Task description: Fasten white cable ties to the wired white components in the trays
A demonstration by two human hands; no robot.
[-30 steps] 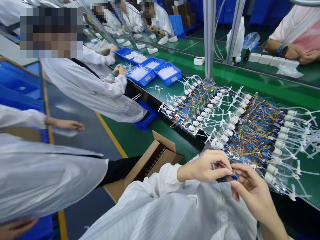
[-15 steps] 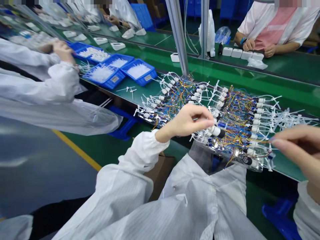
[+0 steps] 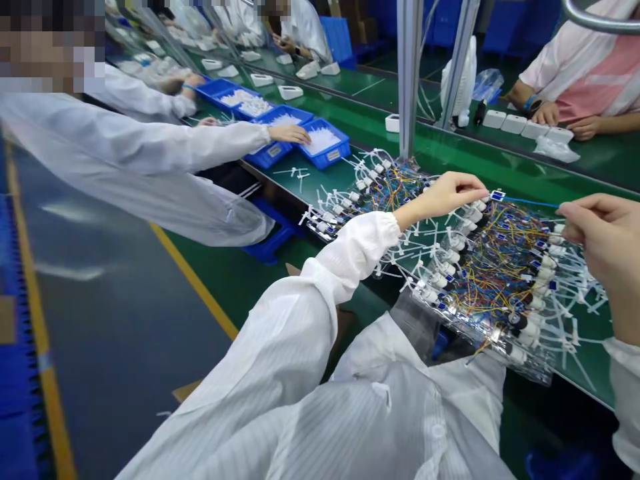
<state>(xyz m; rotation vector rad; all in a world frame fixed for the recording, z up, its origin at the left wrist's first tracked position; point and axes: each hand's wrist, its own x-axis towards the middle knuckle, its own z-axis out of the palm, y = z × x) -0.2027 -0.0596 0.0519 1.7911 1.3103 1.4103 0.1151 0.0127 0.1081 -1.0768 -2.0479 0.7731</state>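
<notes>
My left hand (image 3: 453, 193) is above the far edge of the wired assemblies, thumb and fingertips pinched on a small blue-and-white piece (image 3: 497, 195). A thin blue wire (image 3: 533, 201) runs straight from that piece to my right hand (image 3: 605, 243), whose thumb and forefinger are closed on its other end. Below both hands lies a clear plastic tray (image 3: 520, 360) crowded with white-and-black cylindrical parts (image 3: 440, 279) in rows. Tangled yellow, blue and red wires (image 3: 493, 277) fill its middle. White cable ties (image 3: 573, 340) stick out from the cylinders.
A second group of wired assemblies (image 3: 395, 190) stands to the left. Beyond it are blue bins (image 3: 333, 157) of white parts, with a co-worker's hand (image 3: 290, 133) reaching in. A metal post (image 3: 407, 87) rises behind. Another person sits across the green bench (image 3: 515, 180) by white boxes (image 3: 513, 125).
My left hand has moved up and away from a white-and-black cylinder. My right hand has risen, with a blue wire now taut between the hands. A co-worker's hand has reached into the bins.
</notes>
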